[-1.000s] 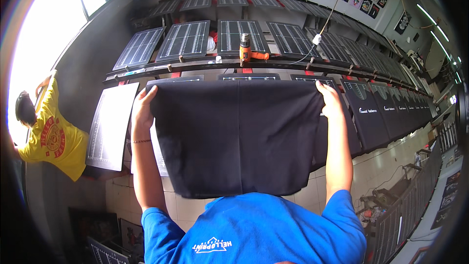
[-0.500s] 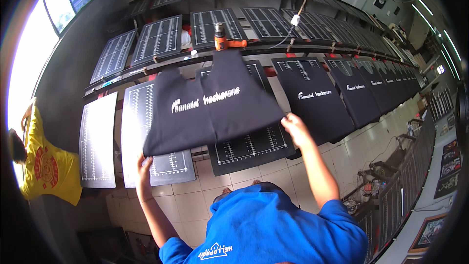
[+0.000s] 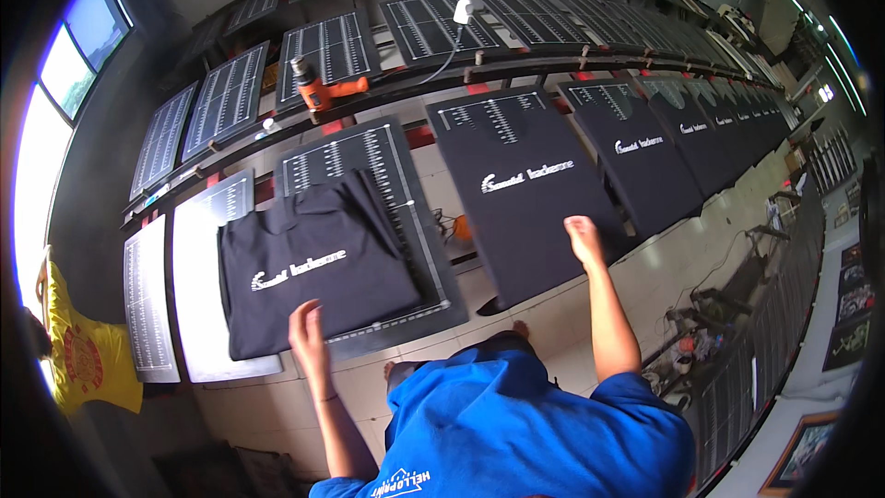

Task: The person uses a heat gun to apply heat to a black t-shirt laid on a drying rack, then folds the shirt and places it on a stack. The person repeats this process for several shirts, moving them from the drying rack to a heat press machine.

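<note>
A dark T-shirt (image 3: pixel 318 267) with a white print lies loosely gathered over a gridded black board (image 3: pixel 406 194) and the pale board on its left. My left hand (image 3: pixel 309 327) is just by the shirt's near right edge, fingers loosely extended, gripping nothing visible. Farther right, a second dark T-shirt (image 3: pixel 525 221) with a similar white print is stretched flat on its board. Over its right-hand part hovers my right hand (image 3: pixel 584 240), empty, with the fingers partly extended. Whether it touches the cloth is unclear.
An orange heat gun (image 3: pixel 327 90) rests on the rail behind the boards. A white plug on a cord (image 3: pixel 463 11) hangs above. More shirt-covered boards (image 3: pixel 701 138) run off to the right. At far left is a person in a yellow shirt (image 3: pixel 88 350).
The loose shirt, earlier held up between both hands, now lies on the boards and both hands have let go. My view has shifted rightward along the row.
</note>
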`<state>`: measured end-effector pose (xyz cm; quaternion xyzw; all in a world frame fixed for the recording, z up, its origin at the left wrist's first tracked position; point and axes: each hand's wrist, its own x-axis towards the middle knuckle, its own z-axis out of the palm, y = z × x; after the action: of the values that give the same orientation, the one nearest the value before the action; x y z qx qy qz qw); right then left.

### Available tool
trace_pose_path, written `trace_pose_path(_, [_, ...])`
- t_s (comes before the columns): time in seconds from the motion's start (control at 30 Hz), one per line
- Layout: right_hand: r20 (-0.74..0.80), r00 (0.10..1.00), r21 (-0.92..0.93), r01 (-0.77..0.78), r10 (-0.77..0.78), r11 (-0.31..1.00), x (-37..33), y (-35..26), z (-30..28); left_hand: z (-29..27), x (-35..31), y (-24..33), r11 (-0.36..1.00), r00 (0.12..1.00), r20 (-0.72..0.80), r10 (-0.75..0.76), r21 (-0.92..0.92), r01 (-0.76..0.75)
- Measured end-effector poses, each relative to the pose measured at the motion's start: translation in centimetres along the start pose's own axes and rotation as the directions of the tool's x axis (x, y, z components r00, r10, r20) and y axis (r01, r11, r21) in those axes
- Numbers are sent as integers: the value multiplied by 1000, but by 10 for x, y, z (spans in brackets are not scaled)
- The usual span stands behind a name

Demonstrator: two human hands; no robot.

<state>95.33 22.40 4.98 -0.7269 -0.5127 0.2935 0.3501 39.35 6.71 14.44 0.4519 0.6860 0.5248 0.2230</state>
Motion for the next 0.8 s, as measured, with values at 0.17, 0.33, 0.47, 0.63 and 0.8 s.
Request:
trace_pose_path(0.17, [4,991,-16,-136,136,991,95,93,-94,253,-73,23,931,850,525,-46,-285,226])
trace_pose_path(0.33, [527,664,291,-727,530,622,94,131,-115,333,-118,-40,394,586,708,-395,-445,804])
trace_pose_path(0.47, [816,473,372,-870,332,324,60,214,-157,289,-187,-33,382,347,841,-414,-186,905])
trace_pose_path(0.63, [753,629,535,-757,194,376,56,177,-237,259,-165,40,495,559,658,-504,-311,811])
trace_pose_path(0.8, [364,916,926,-336,-171,172,149,-11,-267,332,-42,219,572,886,461,-40,-717,399])
